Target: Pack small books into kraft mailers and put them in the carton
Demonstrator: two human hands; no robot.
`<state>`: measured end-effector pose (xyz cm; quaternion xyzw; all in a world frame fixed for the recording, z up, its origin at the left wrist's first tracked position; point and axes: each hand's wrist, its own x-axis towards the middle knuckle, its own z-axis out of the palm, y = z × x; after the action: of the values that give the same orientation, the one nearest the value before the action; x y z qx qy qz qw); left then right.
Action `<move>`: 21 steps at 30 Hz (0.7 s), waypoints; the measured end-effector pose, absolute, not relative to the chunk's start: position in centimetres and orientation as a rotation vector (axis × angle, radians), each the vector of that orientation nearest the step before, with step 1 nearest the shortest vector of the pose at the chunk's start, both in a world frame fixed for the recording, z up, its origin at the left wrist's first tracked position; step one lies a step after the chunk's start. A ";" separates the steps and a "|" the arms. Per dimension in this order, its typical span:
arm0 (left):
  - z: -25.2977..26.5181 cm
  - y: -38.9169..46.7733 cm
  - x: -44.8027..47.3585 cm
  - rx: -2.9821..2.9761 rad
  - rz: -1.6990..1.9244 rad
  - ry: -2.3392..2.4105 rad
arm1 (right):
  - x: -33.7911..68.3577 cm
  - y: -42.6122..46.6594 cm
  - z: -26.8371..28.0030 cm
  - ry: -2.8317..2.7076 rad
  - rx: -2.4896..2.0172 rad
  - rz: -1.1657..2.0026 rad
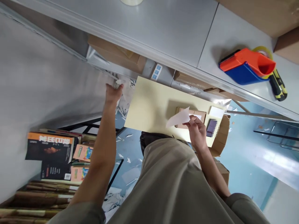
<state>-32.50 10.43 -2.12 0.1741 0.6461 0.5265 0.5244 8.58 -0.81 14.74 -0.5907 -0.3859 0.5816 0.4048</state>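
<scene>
My left hand (113, 93) is stretched out past the left end of a pale yellow board (147, 99), over a heap of white paper scraps (122, 111). Its thumb and fingers are apart, and a small white paper piece (119, 82) shows beside the fingertips; I cannot tell whether they touch. My right hand (197, 129) pinches a thin white sheet of paper (178, 118), which curls to the left. Beneath this sheet a small cardboard box (202, 115) lies on the board. A phone (211, 127) and a white card stack (216, 111) lie to its right.
A grey shelf (144, 28) runs above the board, bearing an orange and blue tape dispenser (247, 67) and a yellow-black cutter (277, 85). A power strip (156, 72) is behind the board. Magazines (50, 149) are stacked at left. An open carton (220, 137) stands right; scraps litter the blue floor.
</scene>
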 end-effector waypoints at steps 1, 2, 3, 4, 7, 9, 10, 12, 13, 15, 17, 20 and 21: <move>-0.7 10.2 -30.8 0.419 1.294 1.731 | 9.4 -1.0 14.8 -0.960 -1.488 1.471; 0.9 9.6 -28.5 0.441 1.287 1.805 | 10.3 -1.2 14.8 -0.940 -1.484 1.474; 2.6 8.7 -25.7 0.508 1.273 1.775 | 11.3 -1.5 14.7 -0.912 -1.477 1.479; 4.3 7.3 -22.5 0.605 1.269 1.665 | 12.3 -1.7 14.7 -0.880 -1.471 1.483; 8.8 2.2 -12.2 0.746 1.120 1.279 | 15.5 -2.3 14.3 -0.777 -1.451 1.491; 10.6 -1.3 -6.0 0.808 1.038 1.126 | 17.6 -2.8 14.1 -0.715 -1.419 1.494; 11.0 -2.7 -3.3 0.857 1.026 1.094 | 18.6 -3.0 14.1 -0.683 -1.395 1.503; 11.0 -4.8 1.1 0.929 1.003 1.067 | 20.6 -3.5 13.9 -0.622 -1.348 1.529; 10.8 -5.4 2.9 0.948 1.005 1.070 | 21.6 -3.7 13.9 -0.598 -1.331 1.541; 10.2 -6.2 5.8 0.961 1.012 1.085 | 23.3 -4.0 13.9 -0.565 -1.312 1.551; 9.6 -6.5 7.9 0.941 1.034 1.103 | 24.7 -4.4 14.0 -0.541 -1.299 1.542; 9.3 -6.6 9.8 0.861 1.077 1.156 | 26.4 -4.7 14.1 -0.489 -1.271 1.532; 9.2 -6.6 10.2 0.829 1.087 1.176 | 26.9 -4.8 14.1 -0.468 -1.265 1.535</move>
<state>10.22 -6.63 9.20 0.3606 0.5116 0.4729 0.6202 26.87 -4.82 14.06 -0.5282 -0.1955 0.6407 0.5218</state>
